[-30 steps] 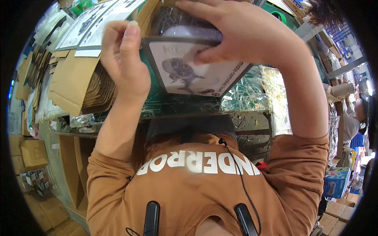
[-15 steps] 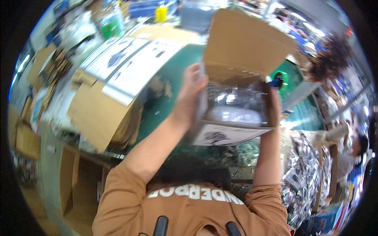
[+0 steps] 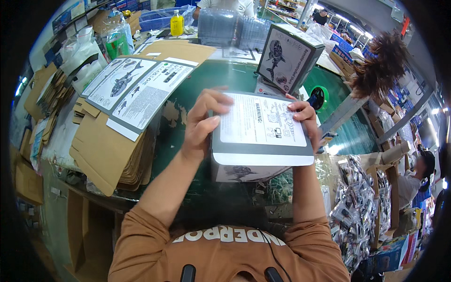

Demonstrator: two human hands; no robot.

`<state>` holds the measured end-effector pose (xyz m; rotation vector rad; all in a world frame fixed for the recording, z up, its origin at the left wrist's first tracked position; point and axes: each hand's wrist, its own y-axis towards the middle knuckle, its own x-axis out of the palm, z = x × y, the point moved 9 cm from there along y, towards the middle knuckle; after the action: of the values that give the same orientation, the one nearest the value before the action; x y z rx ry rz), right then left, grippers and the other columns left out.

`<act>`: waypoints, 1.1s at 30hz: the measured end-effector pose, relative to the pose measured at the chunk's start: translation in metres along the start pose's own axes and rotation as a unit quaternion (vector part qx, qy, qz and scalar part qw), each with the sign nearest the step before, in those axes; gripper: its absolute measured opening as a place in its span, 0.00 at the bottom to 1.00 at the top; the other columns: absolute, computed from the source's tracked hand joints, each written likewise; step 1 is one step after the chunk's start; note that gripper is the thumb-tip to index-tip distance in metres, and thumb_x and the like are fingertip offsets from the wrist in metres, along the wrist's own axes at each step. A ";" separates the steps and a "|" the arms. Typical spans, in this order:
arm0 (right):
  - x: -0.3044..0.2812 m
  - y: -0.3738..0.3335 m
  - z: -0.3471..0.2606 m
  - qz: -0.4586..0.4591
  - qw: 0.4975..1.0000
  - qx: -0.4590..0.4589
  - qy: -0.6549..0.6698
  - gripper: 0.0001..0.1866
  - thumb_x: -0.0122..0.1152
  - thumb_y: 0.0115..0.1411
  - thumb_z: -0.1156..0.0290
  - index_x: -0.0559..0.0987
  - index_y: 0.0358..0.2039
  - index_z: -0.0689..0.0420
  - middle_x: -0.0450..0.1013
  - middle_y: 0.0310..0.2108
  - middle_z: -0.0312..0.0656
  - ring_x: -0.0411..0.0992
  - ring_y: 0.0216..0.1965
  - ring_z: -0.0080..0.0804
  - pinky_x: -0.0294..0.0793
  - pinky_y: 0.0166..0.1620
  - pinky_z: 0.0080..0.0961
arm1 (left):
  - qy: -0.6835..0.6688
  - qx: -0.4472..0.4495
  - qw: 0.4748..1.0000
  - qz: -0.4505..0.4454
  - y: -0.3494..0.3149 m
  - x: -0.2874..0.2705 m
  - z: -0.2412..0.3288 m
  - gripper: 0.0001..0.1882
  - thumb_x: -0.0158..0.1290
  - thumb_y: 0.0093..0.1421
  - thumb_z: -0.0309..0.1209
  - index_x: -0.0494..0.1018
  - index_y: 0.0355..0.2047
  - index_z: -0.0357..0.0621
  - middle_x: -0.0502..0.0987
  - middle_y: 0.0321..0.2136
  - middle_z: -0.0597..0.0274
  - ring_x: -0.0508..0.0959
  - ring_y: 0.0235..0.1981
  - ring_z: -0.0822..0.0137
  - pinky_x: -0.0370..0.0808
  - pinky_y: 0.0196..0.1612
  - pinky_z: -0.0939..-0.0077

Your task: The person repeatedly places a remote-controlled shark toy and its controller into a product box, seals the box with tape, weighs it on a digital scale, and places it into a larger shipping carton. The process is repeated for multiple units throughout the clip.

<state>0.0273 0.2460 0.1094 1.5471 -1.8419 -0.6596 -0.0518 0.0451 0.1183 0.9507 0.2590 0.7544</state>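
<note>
A grey and white printed cardboard box (image 3: 261,123) lies in front of me, its lid folded down over the top. The lower front shows part of a shark picture. My left hand (image 3: 203,123) is at the lid's left edge, thumb and fingers apart, fingertips smeared by motion. Whether they touch the lid is hard to tell. On the other side my right hand (image 3: 305,118) grips the box, its fingers bent over the lid and its palm along the right side. The box's contents are hidden now. Right behind stands another upright box (image 3: 287,58) with a shark picture.
Flattened cartons (image 3: 105,155) are stacked on the green table (image 3: 181,141) to my left. A yellow bottle (image 3: 176,24) and clear plastic packs (image 3: 218,29) stand at the back. On the right are a green tape roll (image 3: 320,97), a metal post (image 3: 345,110) and bagged parts (image 3: 354,202).
The raised lid flap has come down, covering the clear plastic inside. Both hands have shifted from the box's sides up to the lid's edges. The upright box behind has come into sight.
</note>
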 end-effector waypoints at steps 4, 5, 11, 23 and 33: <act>0.035 0.016 -0.032 -0.254 0.921 0.098 -0.279 0.23 0.61 0.46 0.60 0.72 0.39 0.62 0.67 0.48 0.51 0.54 0.60 0.50 0.50 0.61 0.43 | 0.377 -0.017 0.876 -0.299 0.002 0.029 0.018 0.22 0.52 0.47 0.45 0.71 0.42 0.51 0.64 0.53 0.51 0.54 0.61 0.46 0.51 0.58 0.45; 0.044 0.014 -0.040 -0.327 0.888 0.105 -0.305 0.32 0.65 0.44 0.55 0.71 0.46 0.61 0.65 0.52 0.52 0.53 0.61 0.51 0.51 0.61 0.44 | 0.428 0.006 0.829 -0.359 -0.006 0.039 0.023 0.29 0.55 0.46 0.49 0.70 0.48 0.55 0.61 0.57 0.50 0.51 0.62 0.43 0.50 0.58 0.42; 0.065 0.017 -0.040 -0.444 0.713 0.097 -0.534 0.53 0.74 0.31 0.49 0.63 0.58 0.58 0.55 0.60 0.51 0.54 0.60 0.49 0.57 0.59 0.37 | 0.450 -0.065 0.779 -0.431 0.013 0.059 0.023 0.39 0.60 0.44 0.47 0.61 0.57 0.57 0.56 0.59 0.44 0.54 0.60 0.41 0.57 0.58 0.53; 0.030 -0.012 -0.032 -0.367 0.841 0.099 -0.384 0.54 0.44 0.46 0.26 0.54 0.62 0.56 0.49 0.63 0.47 0.40 0.66 0.45 0.38 0.63 0.47 | 0.601 -0.068 0.696 -0.386 -0.007 0.065 0.024 0.38 0.53 0.50 0.52 0.54 0.61 0.66 0.53 0.60 0.46 0.53 0.61 0.43 0.47 0.57 0.36; -0.250 -0.061 -0.002 0.179 0.746 0.520 -0.376 0.24 0.56 0.50 0.43 0.81 0.29 0.53 0.72 0.32 0.32 0.63 0.36 0.24 0.56 0.43 0.32 | 0.539 -0.003 0.755 -0.374 0.004 0.106 0.025 0.28 0.55 0.50 0.39 0.65 0.53 0.65 0.65 0.55 0.63 0.64 0.56 0.55 0.55 0.52 0.40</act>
<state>0.0956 0.4811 0.0288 1.4935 -3.4114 0.0495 0.0356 0.1030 0.1478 0.2199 1.5600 0.4541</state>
